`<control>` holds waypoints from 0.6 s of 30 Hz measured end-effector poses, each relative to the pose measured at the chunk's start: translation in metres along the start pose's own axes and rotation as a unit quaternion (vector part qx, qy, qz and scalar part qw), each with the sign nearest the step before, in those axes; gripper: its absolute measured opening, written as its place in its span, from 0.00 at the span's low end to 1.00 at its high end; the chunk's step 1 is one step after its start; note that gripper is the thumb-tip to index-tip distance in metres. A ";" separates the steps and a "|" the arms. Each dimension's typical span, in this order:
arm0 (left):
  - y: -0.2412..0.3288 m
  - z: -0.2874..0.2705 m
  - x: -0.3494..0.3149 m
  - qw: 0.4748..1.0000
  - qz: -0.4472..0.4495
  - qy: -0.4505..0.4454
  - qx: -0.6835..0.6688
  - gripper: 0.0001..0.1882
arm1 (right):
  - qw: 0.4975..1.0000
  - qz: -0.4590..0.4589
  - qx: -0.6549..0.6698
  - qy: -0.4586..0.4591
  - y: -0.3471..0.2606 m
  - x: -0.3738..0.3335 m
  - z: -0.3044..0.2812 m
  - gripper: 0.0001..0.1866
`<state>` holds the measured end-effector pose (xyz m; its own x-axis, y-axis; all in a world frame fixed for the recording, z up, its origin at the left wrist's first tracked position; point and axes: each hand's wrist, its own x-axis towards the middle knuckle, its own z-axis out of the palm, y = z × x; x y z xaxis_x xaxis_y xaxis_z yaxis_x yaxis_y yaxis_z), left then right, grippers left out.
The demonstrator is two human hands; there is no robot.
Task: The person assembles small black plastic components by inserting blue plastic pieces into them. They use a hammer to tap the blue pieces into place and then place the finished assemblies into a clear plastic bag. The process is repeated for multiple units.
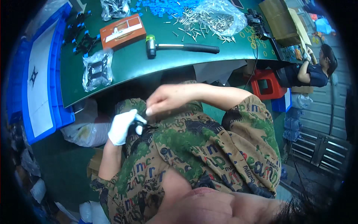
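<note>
My left hand (122, 128), in a white glove, is closed around a small black part (150, 127) held in front of my shirt. Most of that part is hidden by the glove, and its dark colour blends with the patterned cloth. Just to the right and above, my bare right hand (167, 98) has its thumb and fingers pinched together, close to the black part. Whatever sits between those fingertips is too small or blurred to make out. Both hands are over my lap, below the table edge.
On the green table (164, 61) lie a hammer (186, 47), an orange box (123, 31), a bagged black part (97, 71), black four-armed frames (87, 43), metal pins (197, 26) and blue pieces (156, 7). A blue tray (59, 86) stands left. Another person (315, 69) works at right.
</note>
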<state>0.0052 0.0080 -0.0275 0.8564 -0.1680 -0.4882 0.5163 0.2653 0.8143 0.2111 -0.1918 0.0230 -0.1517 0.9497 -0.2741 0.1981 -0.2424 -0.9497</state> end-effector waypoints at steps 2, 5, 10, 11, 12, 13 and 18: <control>0.004 -0.016 -0.002 0.990 0.088 -0.004 -0.113 0.22 | 0.974 -0.064 -0.142 0.162 -0.025 -0.024 -0.029 0.15; 0.017 -0.024 0.004 0.962 0.204 -0.013 -0.181 0.34 | 0.847 -0.030 -0.370 0.380 -0.013 -0.052 -0.092 0.12; 0.016 -0.015 0.027 0.976 0.178 0.036 -0.123 0.30 | 0.767 0.047 -0.528 0.362 0.005 -0.066 -0.143 0.11; 0.021 -0.002 0.028 0.977 0.170 0.051 -0.116 0.29 | 0.766 0.026 -0.544 0.342 0.006 -0.064 -0.147 0.11; 0.021 0.007 0.031 0.974 0.190 0.058 -0.111 0.27 | 0.764 0.005 -0.560 0.322 0.007 -0.062 -0.150 0.11; 0.023 0.016 0.034 0.975 0.186 0.071 -0.103 0.27 | 0.760 -0.015 -0.575 0.302 0.007 -0.061 -0.152 0.11; 0.025 0.037 0.045 0.973 0.188 0.103 -0.082 0.26 | 0.763 0.029 -0.588 0.265 0.013 -0.058 -0.157 0.12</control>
<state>0.0563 -0.0280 -0.0178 0.9595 0.1593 -0.2324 0.1466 0.4223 0.8945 0.3745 -0.2189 0.0499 0.2425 0.9664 0.0851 0.9695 -0.2380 -0.0591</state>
